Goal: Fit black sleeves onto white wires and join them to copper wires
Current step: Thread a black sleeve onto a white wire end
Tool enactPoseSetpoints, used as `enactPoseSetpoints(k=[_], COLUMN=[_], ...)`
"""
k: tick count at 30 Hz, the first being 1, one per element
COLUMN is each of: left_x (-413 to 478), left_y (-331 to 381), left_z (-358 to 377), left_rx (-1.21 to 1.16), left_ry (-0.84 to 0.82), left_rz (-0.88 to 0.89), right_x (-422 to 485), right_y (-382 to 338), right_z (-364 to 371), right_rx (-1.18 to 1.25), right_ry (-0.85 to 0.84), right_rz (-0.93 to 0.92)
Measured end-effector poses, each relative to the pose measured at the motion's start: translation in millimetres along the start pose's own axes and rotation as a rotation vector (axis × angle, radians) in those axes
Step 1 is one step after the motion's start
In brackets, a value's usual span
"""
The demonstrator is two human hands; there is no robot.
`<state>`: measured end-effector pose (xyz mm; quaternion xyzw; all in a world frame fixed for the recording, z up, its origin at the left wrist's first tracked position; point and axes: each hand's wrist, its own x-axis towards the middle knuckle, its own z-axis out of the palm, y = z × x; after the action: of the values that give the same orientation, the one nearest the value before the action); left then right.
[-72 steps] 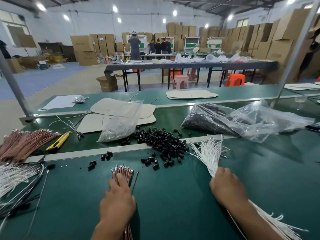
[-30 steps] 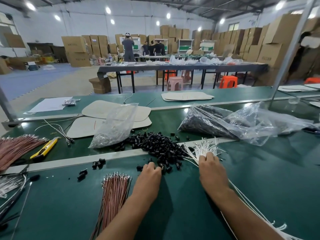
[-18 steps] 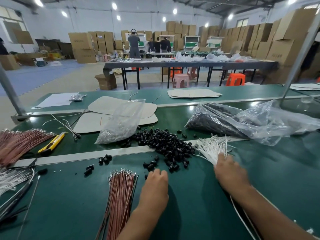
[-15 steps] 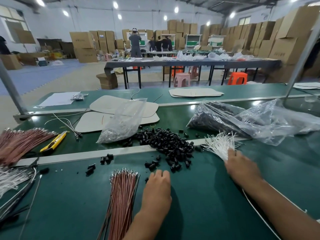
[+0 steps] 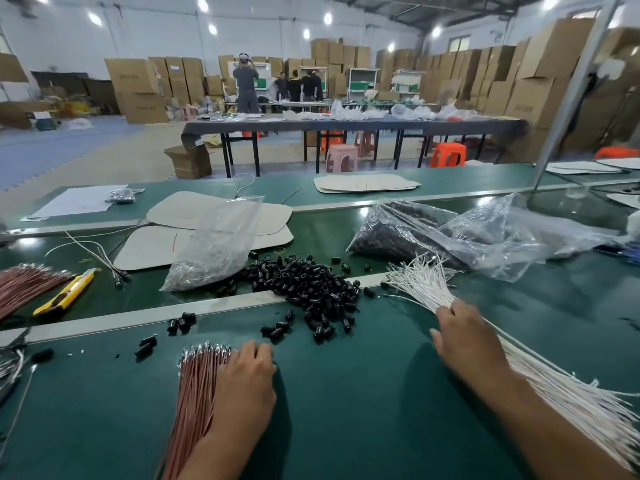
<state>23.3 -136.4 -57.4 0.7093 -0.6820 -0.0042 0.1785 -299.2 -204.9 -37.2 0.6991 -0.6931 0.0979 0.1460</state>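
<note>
A bundle of copper wires (image 5: 195, 396) lies on the green table in front of me, its metal tips pointing away. My left hand (image 5: 246, 379) rests beside it, fingers relaxed and touching the bundle's right edge. A heap of black sleeves (image 5: 311, 285) spreads across the middle, with a few strays nearer me. On the right, my right hand (image 5: 464, 341) lies over a long bundle of white wires (image 5: 420, 285) and grips it just behind the fanned-out tips. The rest of that bundle trails toward the lower right.
A clear bag (image 5: 214, 251) and a larger bag of black parts (image 5: 450, 233) lie behind the sleeves. At the left are a yellow utility knife (image 5: 65, 292) and another copper bundle (image 5: 24, 285). A metal rail (image 5: 138, 315) crosses the table. Beige pads (image 5: 207, 216) lie further back.
My left hand has drawn back from the sleeve heap to the copper bundle's edge. My right hand has slid to the right with the white wires.
</note>
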Motion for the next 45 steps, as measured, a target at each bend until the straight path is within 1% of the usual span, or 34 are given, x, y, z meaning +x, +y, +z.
enactPoseSetpoints(k=[2,4,8,11,13,15,16,17,19,21,22,24,25,27,29,31,33,36,38,39,40,42,43,45], left_x=[1.0,2.5,-4.1,-14.0,-18.5,-22.4,-24.1,-25.5,-26.5,-26.3,-27.1,-31.8,-34.7,-40.5,-45.7,-49.2,-48.7,-46.5,-43.8,-41.7,-39.8,-36.7,-34.9,-31.5], left_y=[6.5,19.7,56.0,68.4,69.7,69.2,69.0,69.3,73.2,80.2,84.4,94.2,98.7,105.9,108.9,109.4,106.0,100.0,95.6,92.0,87.6,77.6,72.3,63.0], left_z=[-4.0,-6.1,-4.2,-3.2,-3.9,-4.5,-4.7,-5.0,-7.6,-11.8,-14.3,-20.7,-22.4,-26.8,-31.8,-34.2,-33.5,-34.7,-36.4,-36.6,-37.1,-36.0,-34.4,-30.1], left_rx=[0.003,-0.036,-0.27,-0.454,-0.504,-0.566,-0.603,-0.633,-0.684,-0.802,-0.866,-0.972,-1.054,-1.243,-1.328,-1.388,-1.519,-1.89,-1.992,-1.974,-1.907,-1.681,-1.527,-1.182], left_ry=[-0.018,-0.022,-0.033,-0.057,-0.073,-0.075,-0.078,-0.078,-0.073,-0.074,-0.075,-0.115,-0.17,-0.339,-0.457,-0.512,-0.59,-0.763,-0.852,-0.886,-0.896,-0.864,-0.812,-0.65], left_rz=[0.007,0.024,0.068,0.075,0.082,0.076,0.071,0.069,0.069,0.043,0.039,0.085,0.122,0.194,0.28,0.327,0.235,0.021,-0.087,-0.113,-0.112,-0.118,-0.126,-0.124], right_x=[-6.1,0.9,36.7,59.9,66.0,62.8,58.1,52.4,41.2,27.1,17.8,0.0,-5.5,-8.7,-2.8,8.3,20.9,35.3,41.7,43.9,46.0,50.0,51.8,54.0], right_y=[-3.6,-11.0,-28.7,-35.0,-36.7,-41.6,-45.7,-51.4,-64.6,-78.7,-87.1,-104.9,-112.1,-123.1,-127.9,-126.2,-118.8,-104.1,-93.8,-88.0,-81.1,-64.9,-56.9,-43.5], right_z=[7.5,10.8,15.9,21.6,26.1,24.4,19.5,9.7,-22.3,-66.8,-90.0,-129.1,-142.6,-157.4,-160.0,-154.9,-142.5,-114.9,-93.4,-83.0,-72.6,-53.8,-46.2,-33.8], right_rx=[-0.024,0.016,0.098,0.072,0.066,0.083,0.178,0.341,0.728,1.064,1.261,1.703,1.886,2.109,2.206,2.242,2.234,2.159,2.087,2.049,2.011,1.957,1.935,1.876], right_ry=[-0.06,-0.067,-0.087,-0.095,-0.083,-0.024,0.032,0.087,0.188,0.269,0.263,0.184,0.157,0.169,0.221,0.289,0.362,0.479,0.546,0.573,0.591,0.605,0.601,0.59], right_rz=[-0.019,-0.069,-0.107,-0.046,-0.037,-0.078,-0.088,-0.075,-0.066,-0.118,-0.157,-0.208,-0.207,-0.172,-0.097,0.018,0.112,0.231,0.341,0.402,0.467,0.592,0.643,0.73])
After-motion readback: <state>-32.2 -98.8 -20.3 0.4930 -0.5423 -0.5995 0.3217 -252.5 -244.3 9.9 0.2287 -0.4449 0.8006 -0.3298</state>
